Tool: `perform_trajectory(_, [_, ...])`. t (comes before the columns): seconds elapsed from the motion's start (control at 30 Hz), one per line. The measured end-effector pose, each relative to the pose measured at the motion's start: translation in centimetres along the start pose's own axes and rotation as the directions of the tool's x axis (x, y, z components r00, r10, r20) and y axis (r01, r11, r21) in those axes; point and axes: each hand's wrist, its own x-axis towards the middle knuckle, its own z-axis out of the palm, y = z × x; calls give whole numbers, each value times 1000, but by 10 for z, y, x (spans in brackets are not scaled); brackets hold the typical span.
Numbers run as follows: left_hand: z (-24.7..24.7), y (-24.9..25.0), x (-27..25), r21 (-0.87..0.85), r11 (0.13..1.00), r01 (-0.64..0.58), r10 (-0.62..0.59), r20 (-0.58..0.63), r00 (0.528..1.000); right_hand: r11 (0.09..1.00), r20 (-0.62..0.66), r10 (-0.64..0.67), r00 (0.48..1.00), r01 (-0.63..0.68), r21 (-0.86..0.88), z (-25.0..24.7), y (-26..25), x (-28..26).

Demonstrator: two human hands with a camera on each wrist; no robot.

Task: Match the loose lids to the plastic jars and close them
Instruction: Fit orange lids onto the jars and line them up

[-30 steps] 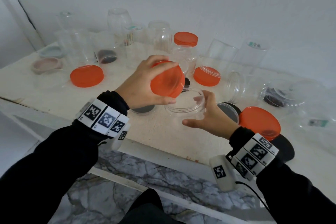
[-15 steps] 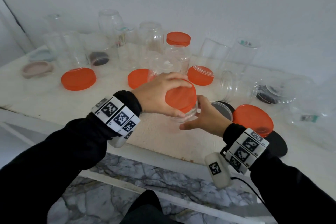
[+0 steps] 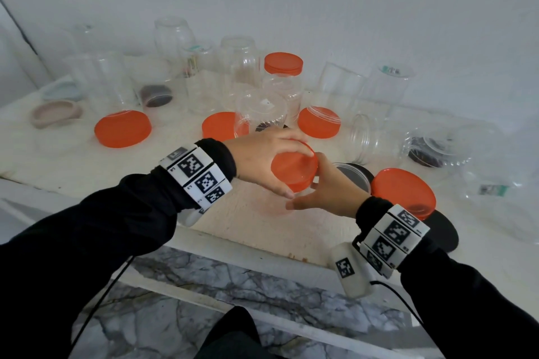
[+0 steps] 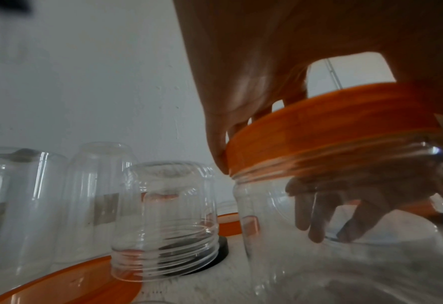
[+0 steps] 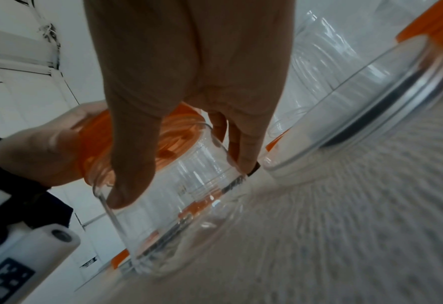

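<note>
A short clear plastic jar [image 5: 189, 205] stands on the white table near its front edge. An orange lid [image 3: 293, 167] sits on the jar's mouth, seen from the side in the left wrist view [image 4: 319, 131]. My left hand [image 3: 262, 160] grips the lid from above, fingers curled round its rim. My right hand [image 3: 326, 186] holds the jar's wall, thumb on the near side and fingers on the far side [image 4: 319, 209]. The jar's body is mostly hidden by both hands in the head view.
Several clear jars stand upside down or lie on their sides toward the wall. Loose orange lids lie at the left [image 3: 122, 128], middle [image 3: 218, 125] and right [image 3: 404, 192]. A lidded jar [image 3: 283, 73] stands at the back. A black lid [image 3: 354, 173] lies just right of my hands.
My left hand brought the orange lid down from a tilted hold in the air onto the jar's mouth. My right hand closed round the jar's wall.
</note>
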Motion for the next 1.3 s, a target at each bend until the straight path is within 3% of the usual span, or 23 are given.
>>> perform_trajectory(0.13, [5, -3, 2, -10, 1000, 26, -26, -26, 999, 1000, -39, 18, 999, -18, -11, -2, 2, 0])
perform_trajectory(0.33, [20, -23, -9, -372, 922, 105, -169, -144, 975, 999, 45, 14, 999, -12, -43, -22, -10, -10])
perform_trajectory(0.47, [32, -34, -13, -547, 810, 212, -278, -41, 960, 955, 113, -80, 990, 108, -276, -43, -44, -12])
perform_trajectory(0.57, [37, -38, -11, -558, 793, 246, -287, 14, 958, 849, 248, -101, 963, 214, -484, -49, -66, -2])
perform_trajectory(0.7, [37, -39, -7, -571, 781, 252, -295, 17, 955, 710, 385, -39, 922, 296, -638, -46, -84, 14])
perform_trajectory(0.87, [37, -44, -7, -601, 750, 276, -319, 37, 947, 584, 420, 50, 906, 315, -748, -41, -95, 22])
perform_trajectory(1.1, [37, -41, -5, -635, 739, 223, -271, 23, 962, 541, 413, 70, 908, 313, -781, -40, -102, 25])
perform_trajectory(1.3, [32, -37, -4, -637, 753, 167, -203, 16, 979, 579, 478, 23, 878, 378, -722, -44, -105, 20])
